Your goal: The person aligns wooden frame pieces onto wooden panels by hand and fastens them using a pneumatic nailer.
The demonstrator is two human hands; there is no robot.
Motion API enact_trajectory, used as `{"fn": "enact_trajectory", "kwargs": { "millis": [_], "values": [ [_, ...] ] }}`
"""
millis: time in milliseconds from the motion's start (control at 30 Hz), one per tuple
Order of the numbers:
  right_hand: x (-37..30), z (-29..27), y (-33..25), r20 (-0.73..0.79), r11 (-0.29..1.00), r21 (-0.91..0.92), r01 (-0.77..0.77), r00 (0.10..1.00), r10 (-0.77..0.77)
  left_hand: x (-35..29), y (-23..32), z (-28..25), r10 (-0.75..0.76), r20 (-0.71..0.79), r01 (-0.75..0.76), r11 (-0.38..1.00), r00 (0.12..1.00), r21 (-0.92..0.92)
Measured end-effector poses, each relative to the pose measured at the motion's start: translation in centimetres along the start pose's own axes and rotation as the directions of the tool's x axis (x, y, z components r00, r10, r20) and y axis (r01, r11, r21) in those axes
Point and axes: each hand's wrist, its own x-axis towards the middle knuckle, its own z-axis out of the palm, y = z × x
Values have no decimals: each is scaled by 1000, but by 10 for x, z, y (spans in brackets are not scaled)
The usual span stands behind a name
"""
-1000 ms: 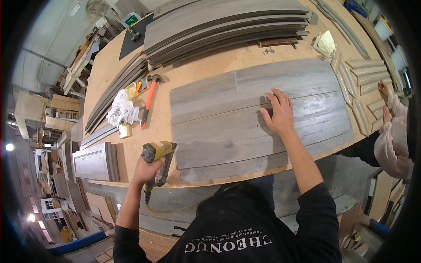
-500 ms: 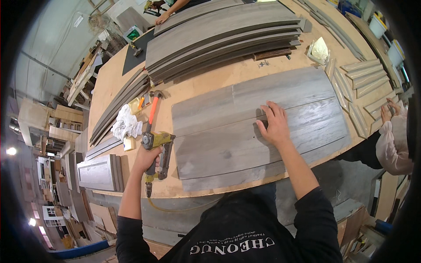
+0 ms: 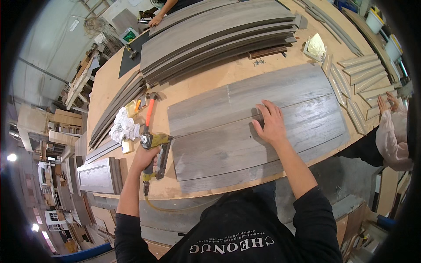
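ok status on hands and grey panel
Left hand gripping yellow nail gun. Right hand open over grey panel. Panel flat on table. Hammer beyond nail gun.

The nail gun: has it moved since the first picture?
Yes. Judged against the hammer, the nail gun in the left hand has moved forward, closer to the hammer's handle.

Panel [image 3: 219,140]: wood-grained, partly glossy. Tabletop [image 3: 206,81]: smooth, matt wood. Rag [image 3: 124,128]: matt, creased cloth.
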Motion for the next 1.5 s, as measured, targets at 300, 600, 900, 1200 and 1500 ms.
{"fn": "enact_trajectory", "kwargs": {
  "millis": [300,600,900,1200,1500],
  "values": [
    [0,-1,-2,6,1000,-2,-2,1000,2,8,-1,-5,7,-36,-9,998,999,-66],
    [-1,0,2,-4,1000,-4,-2,1000,2,18,-2,-4,-2,-17,2,1000,1000,15],
    [2,-4,10,-11,998,34,45,999,-45,-76,-7,22,45,-27,-47,996,999,-80],
    [-36,-109,155,-23,1000,-1,-9,1000,9,-151,-11,147,-54,-149,32,989,987,-142],
    [-59,-198,230,135,947,48,-319,941,310,-162,29,194,-225,-266,179,966,937,-188]
  ]
}}
